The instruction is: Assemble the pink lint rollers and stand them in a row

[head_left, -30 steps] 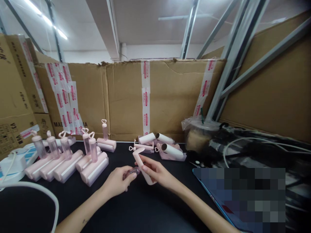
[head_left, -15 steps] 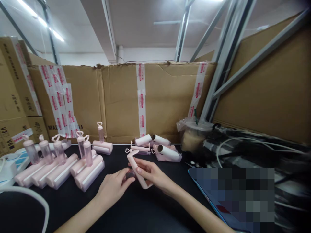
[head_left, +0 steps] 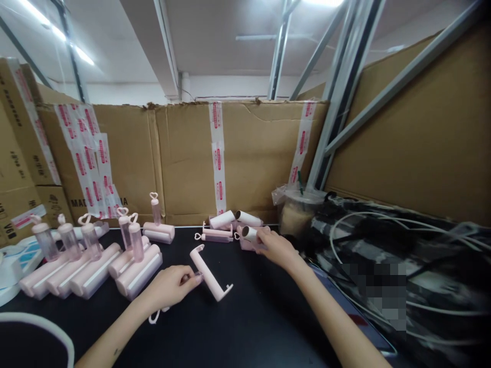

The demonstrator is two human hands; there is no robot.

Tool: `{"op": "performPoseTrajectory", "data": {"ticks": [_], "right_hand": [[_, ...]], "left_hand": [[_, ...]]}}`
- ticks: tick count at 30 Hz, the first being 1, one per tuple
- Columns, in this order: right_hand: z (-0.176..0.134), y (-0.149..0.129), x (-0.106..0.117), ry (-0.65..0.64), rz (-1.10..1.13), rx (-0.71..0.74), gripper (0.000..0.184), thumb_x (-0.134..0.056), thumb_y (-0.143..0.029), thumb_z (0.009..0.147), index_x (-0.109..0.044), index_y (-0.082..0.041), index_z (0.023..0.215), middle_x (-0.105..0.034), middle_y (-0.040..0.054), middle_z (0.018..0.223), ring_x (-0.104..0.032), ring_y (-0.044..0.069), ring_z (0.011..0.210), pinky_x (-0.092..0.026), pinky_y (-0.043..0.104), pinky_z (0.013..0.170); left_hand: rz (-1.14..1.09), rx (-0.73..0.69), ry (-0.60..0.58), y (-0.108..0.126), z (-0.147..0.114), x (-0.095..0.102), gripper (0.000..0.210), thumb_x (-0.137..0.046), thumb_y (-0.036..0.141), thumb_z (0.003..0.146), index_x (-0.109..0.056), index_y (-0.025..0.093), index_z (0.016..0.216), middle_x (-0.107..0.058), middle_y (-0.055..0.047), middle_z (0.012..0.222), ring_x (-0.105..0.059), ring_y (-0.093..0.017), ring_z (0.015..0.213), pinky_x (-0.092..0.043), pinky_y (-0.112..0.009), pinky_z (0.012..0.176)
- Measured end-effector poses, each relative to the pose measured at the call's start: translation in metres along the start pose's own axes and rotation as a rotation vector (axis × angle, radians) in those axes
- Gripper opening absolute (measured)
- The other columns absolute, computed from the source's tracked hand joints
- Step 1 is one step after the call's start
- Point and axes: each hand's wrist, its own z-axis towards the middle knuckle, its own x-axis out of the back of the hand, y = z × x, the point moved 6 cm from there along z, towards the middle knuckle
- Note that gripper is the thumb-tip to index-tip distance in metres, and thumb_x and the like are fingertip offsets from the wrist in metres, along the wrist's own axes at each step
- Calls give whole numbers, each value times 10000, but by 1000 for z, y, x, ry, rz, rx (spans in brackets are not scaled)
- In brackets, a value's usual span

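My left hand (head_left: 172,283) is closed around a clear pinkish handle whose heart-shaped loop (head_left: 154,317) pokes out below the palm. Just beyond its fingertips is a bare pink lint roller frame (head_left: 209,273), tilted, with a bent arm at each end and no roll on it. Whether handle and frame are joined is hard to see. Farther back on the right, my right hand (head_left: 276,250) has its fingers on a white sticky-paper roll (head_left: 249,233). That roll lies over a pink roller part (head_left: 245,245), mostly covered by the hand.
Several pink lint rollers (head_left: 95,273) with upright handles stand on the left. Two more white rolls (head_left: 222,220) lie with pink parts at the back. A drink cup (head_left: 297,214), cables (head_left: 368,220) and a blue-edged tablet (head_left: 345,301) are on the right. Cardboard (head_left: 184,158) walls the back.
My right hand has let go of the pink frame and reached back right to a white roll. The frame now sits beside my left hand, which has shifted slightly left. The view turned a little right.
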Motion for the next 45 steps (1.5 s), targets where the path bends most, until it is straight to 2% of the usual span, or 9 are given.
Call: {"op": "performPoseTrajectory", "data": {"ticks": [8,13,19,23,27,31,35,39,45], "right_hand": [[-12,-61,0,-119,172,333,144,-508,-83,744,-605,-178,792,-658,45,830,-598,178,777,-391,239,662],[-30,-102,2,-155,325,520,114,-548,-131,758,-610,-210,811,-651,-15,791,-587,125,711,-423,203,655],[-16,-74,12,208,355,197,342,-569,-368,764,-566,-157,1033,-522,157,1151,-471,317,1112,-384,431,898],[-8,-60,-6,112,545,150,314,-606,-317,717,-608,-167,992,-538,149,1161,-414,338,1189,-337,465,959],[0,-54,-17,48,683,204,311,-533,-205,755,-576,-164,1061,-610,112,1071,-574,246,1002,-450,392,866],[4,-54,-28,-26,732,248,304,-500,-151,763,-581,-161,1057,-653,77,963,-630,186,839,-525,308,708],[-2,-60,-18,-20,677,298,268,-492,-174,787,-604,-179,1030,-626,75,1049,-590,205,962,-467,355,856],[-12,-64,-1,-54,504,354,180,-558,-202,748,-686,-189,874,-572,88,1126,-494,260,1120,-354,367,975],[-10,-61,-5,-167,274,322,205,-596,-98,638,-709,-208,769,-605,69,1031,-605,228,862,-463,314,752]], "left_hand": [[24,-13,-370,-12,-11,-17,443,-394,570,776,-521,188,594,-486,47,432,-463,-103,399,-306,-209,448],[280,-125,-120,-5,-6,-4,429,-401,504,792,-494,189,517,-558,16,513,-493,-120,472,-258,-226,470],[410,-75,-19,-8,-3,3,425,-362,509,817,-546,203,586,-610,-14,593,-557,-174,544,-288,-251,518],[404,-43,125,-3,-5,18,426,-407,581,781,-572,194,714,-614,-37,628,-585,-214,622,-367,-281,591],[297,-252,338,24,-4,24,454,-484,497,783,-490,189,1118,-591,-100,1095,-536,-258,1003,-397,-369,834],[259,-439,219,45,9,-3,569,-552,400,759,-366,240,1273,-421,-78,1346,-368,-262,1223,-303,-425,994],[273,-426,102,50,22,-24,594,-627,296,674,-411,235,1224,-484,-55,1266,-382,-273,1170,-343,-426,963],[269,-357,196,51,24,-23,510,-570,229,694,-444,243,1188,-514,-56,1170,-419,-255,1080,-384,-410,903],[227,-331,246,56,24,-25,317,-510,222,739,-496,195,1055,-527,-83,1109,-453,-253,1047,-382,-394,903]]}}
